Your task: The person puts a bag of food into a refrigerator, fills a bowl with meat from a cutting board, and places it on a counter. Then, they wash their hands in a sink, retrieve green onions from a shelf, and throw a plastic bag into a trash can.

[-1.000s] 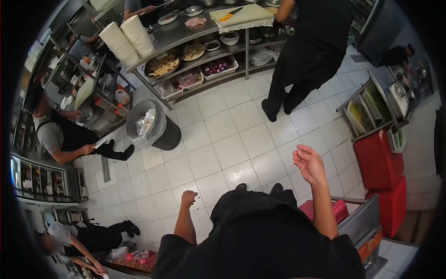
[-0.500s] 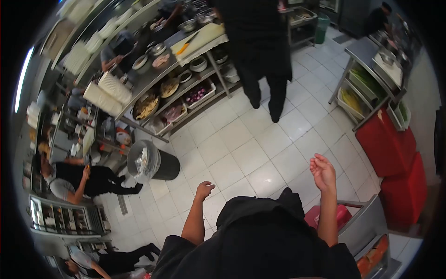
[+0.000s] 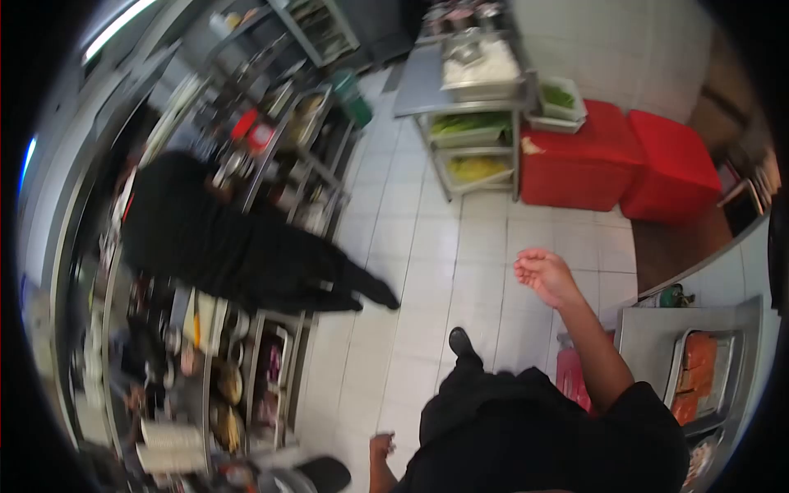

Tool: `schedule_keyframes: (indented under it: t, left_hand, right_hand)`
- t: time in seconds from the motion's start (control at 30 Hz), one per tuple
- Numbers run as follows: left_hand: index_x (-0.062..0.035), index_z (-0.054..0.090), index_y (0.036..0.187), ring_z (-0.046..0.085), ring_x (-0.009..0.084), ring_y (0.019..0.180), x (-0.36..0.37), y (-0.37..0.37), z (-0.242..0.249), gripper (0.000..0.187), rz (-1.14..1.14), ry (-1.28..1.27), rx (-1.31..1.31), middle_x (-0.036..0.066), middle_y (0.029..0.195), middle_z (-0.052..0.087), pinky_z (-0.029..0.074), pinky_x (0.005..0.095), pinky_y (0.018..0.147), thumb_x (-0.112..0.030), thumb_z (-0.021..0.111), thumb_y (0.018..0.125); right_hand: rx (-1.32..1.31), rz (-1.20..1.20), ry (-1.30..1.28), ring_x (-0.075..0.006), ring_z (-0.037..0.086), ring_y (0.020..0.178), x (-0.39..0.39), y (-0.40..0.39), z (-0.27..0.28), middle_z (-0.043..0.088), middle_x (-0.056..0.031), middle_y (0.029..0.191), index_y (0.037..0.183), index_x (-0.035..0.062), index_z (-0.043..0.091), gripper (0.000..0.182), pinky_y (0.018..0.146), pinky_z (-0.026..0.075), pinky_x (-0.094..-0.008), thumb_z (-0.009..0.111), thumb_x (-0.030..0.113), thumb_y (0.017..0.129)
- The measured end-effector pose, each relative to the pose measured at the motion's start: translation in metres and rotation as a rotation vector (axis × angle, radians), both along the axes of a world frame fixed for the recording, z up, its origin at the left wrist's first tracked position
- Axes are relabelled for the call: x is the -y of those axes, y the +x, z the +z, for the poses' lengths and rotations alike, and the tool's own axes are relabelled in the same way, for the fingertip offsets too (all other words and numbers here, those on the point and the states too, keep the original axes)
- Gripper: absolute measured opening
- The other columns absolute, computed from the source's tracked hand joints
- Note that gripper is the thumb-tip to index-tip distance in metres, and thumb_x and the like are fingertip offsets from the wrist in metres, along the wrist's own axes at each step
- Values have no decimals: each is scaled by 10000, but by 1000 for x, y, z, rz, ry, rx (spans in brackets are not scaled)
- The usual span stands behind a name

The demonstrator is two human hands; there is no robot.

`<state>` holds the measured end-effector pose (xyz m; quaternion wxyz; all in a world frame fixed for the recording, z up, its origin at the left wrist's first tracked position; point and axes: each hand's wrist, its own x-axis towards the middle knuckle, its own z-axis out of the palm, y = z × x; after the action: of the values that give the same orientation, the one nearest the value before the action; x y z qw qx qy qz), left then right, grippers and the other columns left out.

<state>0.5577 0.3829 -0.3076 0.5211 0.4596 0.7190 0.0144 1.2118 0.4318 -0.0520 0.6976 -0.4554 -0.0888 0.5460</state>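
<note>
My right hand (image 3: 545, 277) is held out over the tiled floor, palm partly up and fingers loosely bent, with nothing in it. Nearest to it are the steel counter at the right and a pink-red container (image 3: 573, 380) beneath my forearm. Low in the view, my left hand (image 3: 382, 446) hangs over the floor by my body. Its fingers are slightly curled and apart, somewhat blurred, and hold nothing that I can see. A black shoe (image 3: 460, 341) of mine shows on the tiles.
Left stands a person in black (image 3: 246, 238) beside shelves of food. Ahead, a steel table (image 3: 419, 90) holds trays of greens, with red boxes (image 3: 575, 164) beside it. At right, a steel counter (image 3: 645, 329) bears a tray of orange-red blocks (image 3: 699, 361). A dark cap (image 3: 325, 474) shows below.
My view has swung right and my body has moved forward, so the steel table and red boxes are now ahead. The bin has left view. Both hands remain empty.
</note>
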Motion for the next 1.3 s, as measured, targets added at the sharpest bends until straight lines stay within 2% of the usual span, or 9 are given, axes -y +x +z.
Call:
schedule_keyframes:
  t: [0.17, 0.33, 0.4, 0.5, 0.57, 0.7, 0.8, 0.97, 1.3]
  left_hand:
    - [-7, 641, 1035, 654, 264, 672, -128, 53, -12, 320, -133, -62, -46, 136, 875, 637, 495, 352, 504, -226, 707, 810]
    - [-31, 672, 769, 624, 208, 576, -320, 137, -35, 228, -334, 96, 191, 106, 674, 630, 483, 350, 484, -250, 691, 827]
    - [-37, 650, 676, 608, 193, 531, -421, 208, -47, 337, -567, 52, -117, 116, 564, 604, 491, 364, 516, -333, 675, 834]
    - [-93, 685, 766, 581, 215, 507, -541, 319, -45, 180, -1237, 997, -140, 98, 615, 611, 461, 342, 499, -234, 584, 814]
    - [-46, 679, 747, 571, 151, 559, -574, 412, -8, 134, -731, 530, 40, 52, 623, 622, 434, 327, 513, -147, 602, 786]
    - [-28, 697, 801, 605, 140, 616, -632, 561, 78, 179, -879, 611, 139, 70, 684, 675, 481, 302, 583, -207, 681, 790]
    - [-28, 700, 842, 673, 306, 759, -657, 631, 129, 235, -910, 644, 85, 171, 797, 691, 520, 383, 712, -249, 705, 760]
    - [-39, 695, 847, 635, 381, 859, -742, 638, 92, 318, -1023, 757, -118, 198, 882, 674, 504, 448, 755, -346, 699, 762]
    - [-62, 714, 914, 645, 348, 917, -830, 602, 123, 327, -662, 579, -194, 171, 938, 692, 507, 410, 831, -339, 694, 741]
  right_hand:
    - [33, -89, -1, -185, 617, 767, -73, 56, -6, 636, -117, 877, 1045, -17, 549, 169, 714, 516, -311, 577, 55, 894]
    - [35, -293, -5, -178, 611, 777, -109, 97, 11, 629, -105, 880, 1058, -15, 543, 180, 727, 512, -311, 576, 50, 894]
    - [25, -379, -19, -179, 610, 780, -113, 106, 11, 627, -103, 881, 1059, -14, 545, 183, 731, 510, -310, 580, 46, 889]
    - [-1, -501, -49, -183, 609, 783, -118, 126, 0, 625, -103, 877, 1055, -13, 551, 184, 731, 510, -308, 583, 37, 881]
    - [-31, -566, -83, -186, 609, 782, -120, 144, -20, 625, -105, 874, 1051, -13, 556, 183, 727, 510, -308, 584, 31, 875]
    - [-16, -609, -112, -188, 609, 772, -146, 179, -46, 624, -107, 870, 1046, -16, 561, 177, 721, 511, -303, 576, 29, 875]
    - [2, -544, -98, -186, 610, 767, -183, 222, -61, 624, -107, 869, 1051, -19, 562, 177, 716, 513, -298, 571, 34, 882]
    - [38, -284, -148, -173, 612, 766, -285, 280, -39, 627, -105, 875, 1072, -21, 560, 195, 698, 514, -294, 577, 73, 903]
    - [142, 227, -108, -147, 621, 759, -499, 293, -10, 636, -95, 930, 1143, -21, 552, 249, 688, 513, -281, 568, 101, 926]
